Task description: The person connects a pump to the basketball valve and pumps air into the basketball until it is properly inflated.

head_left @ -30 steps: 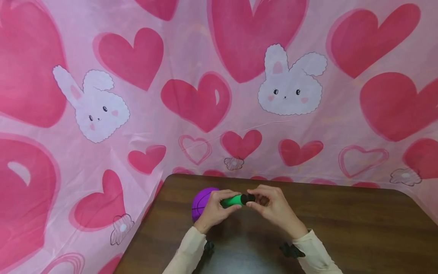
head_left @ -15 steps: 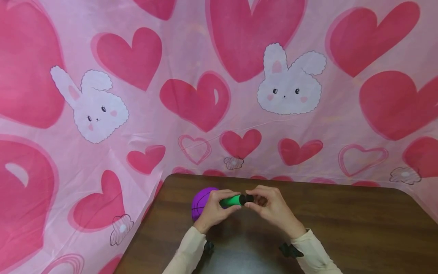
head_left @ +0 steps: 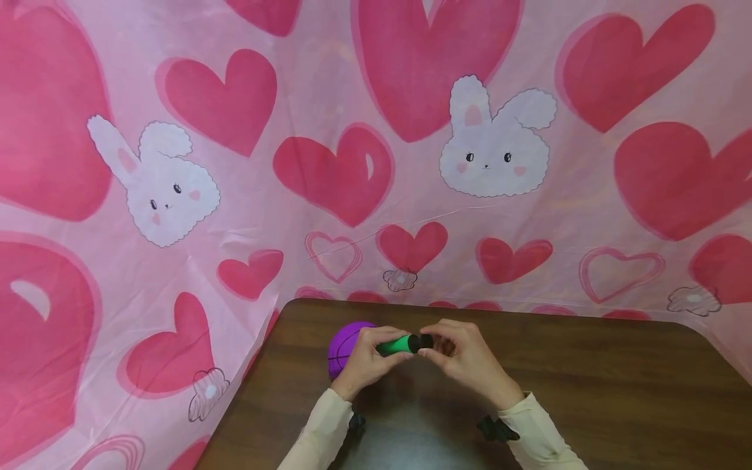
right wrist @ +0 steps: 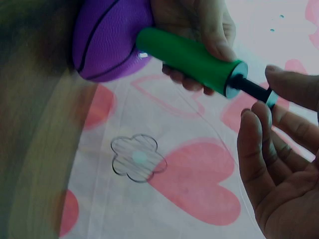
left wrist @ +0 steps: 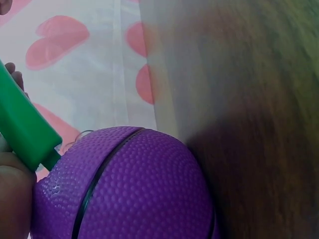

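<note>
A green ball pump [head_left: 396, 344] is held lengthwise above the table, my left hand [head_left: 367, 362] wrapped around its barrel. With thumb and fingertips, my right hand [head_left: 470, 359] pinches the black plunger handle [right wrist: 270, 98]. A short length of black plunger rod [right wrist: 254, 90] shows between barrel and handle in the right wrist view. Just behind the left hand is a purple mini basketball [head_left: 343, 346] with black seams and a pebbled skin. The pump's narrow tip [left wrist: 51, 159] meets the ball in the left wrist view.
Beneath the hands lies a dark brown wooden table [head_left: 587, 385] with rounded back corners. A pink cloth [head_left: 329, 85] printed with hearts and white rabbits hangs behind it and along the left side.
</note>
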`<state>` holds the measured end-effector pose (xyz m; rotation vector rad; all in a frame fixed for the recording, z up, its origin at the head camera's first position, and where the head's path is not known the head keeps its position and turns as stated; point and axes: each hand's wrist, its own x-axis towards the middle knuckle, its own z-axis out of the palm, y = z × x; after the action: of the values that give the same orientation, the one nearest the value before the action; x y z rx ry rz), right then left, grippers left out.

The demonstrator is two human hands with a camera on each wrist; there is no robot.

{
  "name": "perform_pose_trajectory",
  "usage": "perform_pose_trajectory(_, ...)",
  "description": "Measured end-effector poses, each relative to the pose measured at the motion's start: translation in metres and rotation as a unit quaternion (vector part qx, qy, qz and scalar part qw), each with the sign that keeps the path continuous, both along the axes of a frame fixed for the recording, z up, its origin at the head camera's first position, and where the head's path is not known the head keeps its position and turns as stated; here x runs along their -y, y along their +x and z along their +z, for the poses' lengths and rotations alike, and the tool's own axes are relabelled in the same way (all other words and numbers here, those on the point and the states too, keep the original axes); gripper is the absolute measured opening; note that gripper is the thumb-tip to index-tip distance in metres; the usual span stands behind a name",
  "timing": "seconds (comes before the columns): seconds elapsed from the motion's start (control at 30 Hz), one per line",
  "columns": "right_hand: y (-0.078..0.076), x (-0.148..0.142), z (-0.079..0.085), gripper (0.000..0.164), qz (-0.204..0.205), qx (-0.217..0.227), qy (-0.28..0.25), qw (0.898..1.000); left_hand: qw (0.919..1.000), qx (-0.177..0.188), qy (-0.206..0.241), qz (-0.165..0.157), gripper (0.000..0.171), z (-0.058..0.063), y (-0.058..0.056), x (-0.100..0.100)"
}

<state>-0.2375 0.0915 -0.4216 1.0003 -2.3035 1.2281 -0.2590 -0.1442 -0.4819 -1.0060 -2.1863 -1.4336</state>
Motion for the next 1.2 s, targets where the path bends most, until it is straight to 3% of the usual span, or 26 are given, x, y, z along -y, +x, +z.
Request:
perform_pose_trajectory(0.47, 0.012, -0.037, 0.041, 0.036, -0.031, -0.103, -0.029, 0.994, 0.9992, 0.018, 0.036, 0.005, 0.03, 0.001, -0.001, 0.002)
perform_pose_trajectory(0.63, 0.015, -0.044, 0.049, 0.039, -0.032, -0.104, -0.029, 0.994, 0.9988, 0.031, 0.036, 0.007, 0.031, 0.001, -0.001, 0.002)
perform_pose_trajectory(0.9, 0.008, -0.033, 0.036, 0.039, -0.015, -0.099, -0.069, 0.993, 0.9973, 0.061, 0.038, 0.02, 0.032, -0.001, 0.0, 0.003)
perform_pose_trajectory(1.2, -0.003, -0.008, 0.009, 0.033, 0.014, -0.053, -0.091, 0.994, 0.9978, 0.048, 0.043, 0.012, 0.031, 0.0, -0.003, 0.005)
